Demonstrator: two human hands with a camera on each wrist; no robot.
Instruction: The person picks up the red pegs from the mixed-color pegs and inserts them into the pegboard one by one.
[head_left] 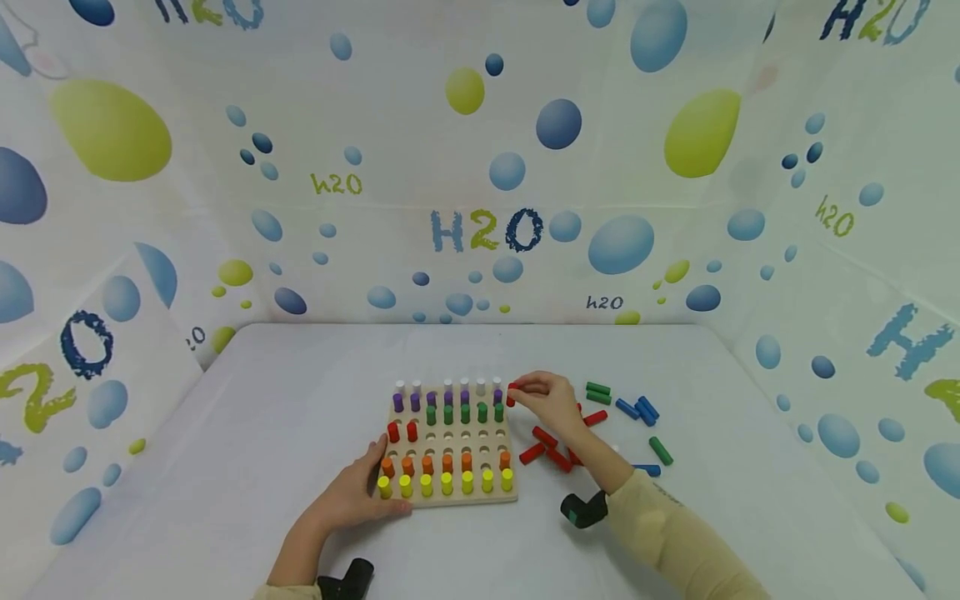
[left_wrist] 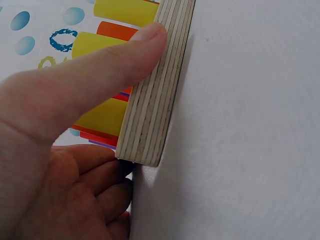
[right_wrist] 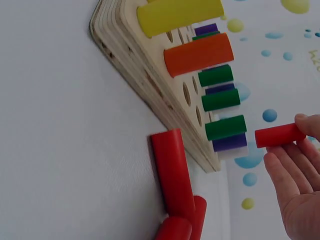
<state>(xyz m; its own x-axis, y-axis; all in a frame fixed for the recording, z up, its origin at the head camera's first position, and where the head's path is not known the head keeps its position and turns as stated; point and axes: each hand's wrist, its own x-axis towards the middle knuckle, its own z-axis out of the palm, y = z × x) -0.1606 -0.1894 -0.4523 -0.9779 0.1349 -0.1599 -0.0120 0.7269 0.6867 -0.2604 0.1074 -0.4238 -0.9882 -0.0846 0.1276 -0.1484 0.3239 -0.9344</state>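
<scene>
One bench (head_left: 300, 375) carries the pegboard (head_left: 438, 445), which could skid if my left grip (head_left: 352, 496), curled round its near-left corner, loosened. Beside its far-right corner, my right grip (head_left: 553, 404) pinches a red peg (head_left: 511, 395) by one end, so it could tilt.

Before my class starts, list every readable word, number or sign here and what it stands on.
"H2O": large, centre of the patterned walls; clipped at top left and right.
"h2O": green, left and right on them; dark, lower right of centre.
"2O": large, far left.
"H": large, far right, green shape clipped.
Wrist views: partial wall lettering only.
Partly hidden: small dark lettering, lower left.
Too small: marks on the right sleeve.
None seen on pegs or board.
</scene>
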